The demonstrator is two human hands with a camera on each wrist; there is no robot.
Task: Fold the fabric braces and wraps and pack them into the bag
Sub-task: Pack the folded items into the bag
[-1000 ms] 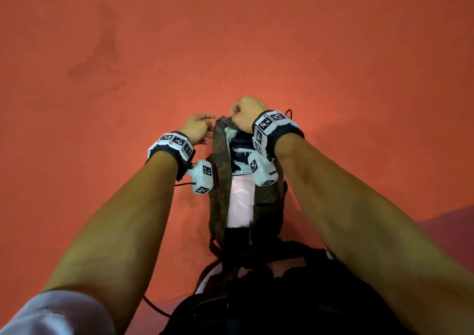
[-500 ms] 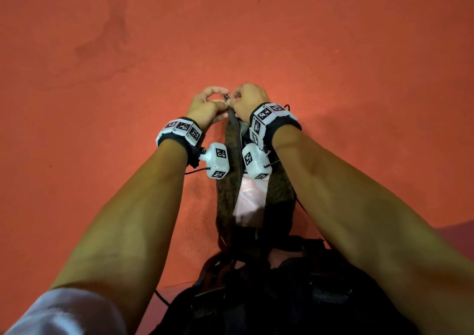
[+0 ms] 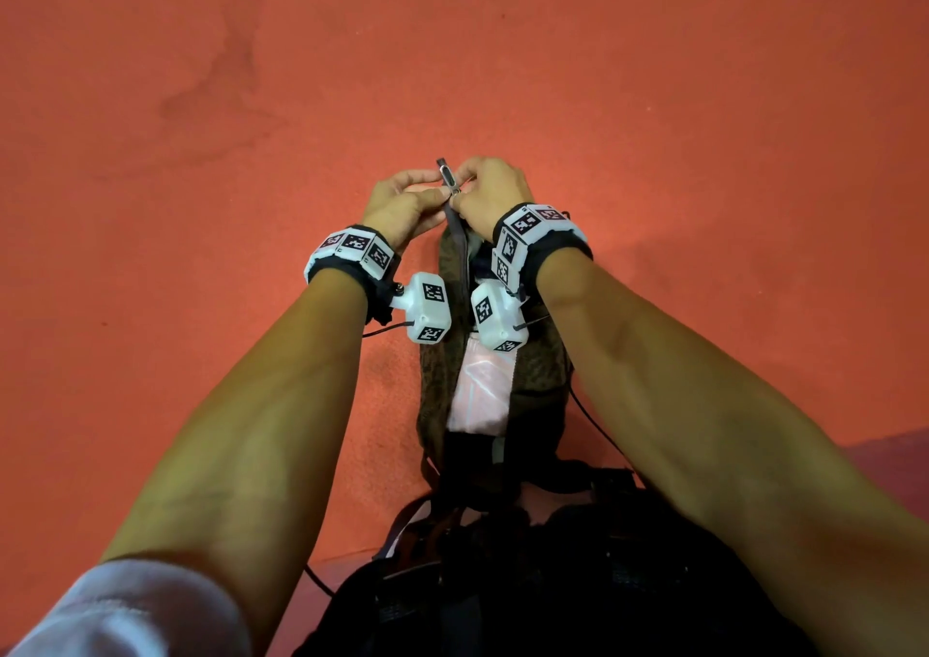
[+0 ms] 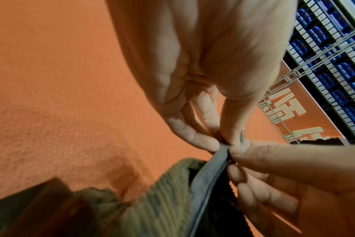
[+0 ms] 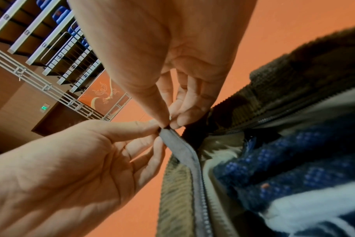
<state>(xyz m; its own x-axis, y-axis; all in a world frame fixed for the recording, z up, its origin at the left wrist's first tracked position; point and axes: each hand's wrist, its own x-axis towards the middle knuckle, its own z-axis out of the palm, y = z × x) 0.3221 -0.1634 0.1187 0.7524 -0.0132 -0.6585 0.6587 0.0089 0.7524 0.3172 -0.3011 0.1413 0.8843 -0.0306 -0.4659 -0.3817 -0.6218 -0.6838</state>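
Here both the left hand and right hand pinch one bag's zipper tape, seemingly half-open.

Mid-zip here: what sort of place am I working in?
Probably an indoor sports hall or arena. The bag lies on an orange-red floor, and the wrist views show tiers of blue seats behind a metal railing, with an orange banner hung on it.

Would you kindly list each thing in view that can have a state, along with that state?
Bag: lying on the orange floor, mouth open, contents showing.
Zipper: unzipped; far end pinched by both hands.
Blue patterned fabric: packed inside the bag.
Left hand: pinches the zipper end.
Right hand: pinches the zipper end.
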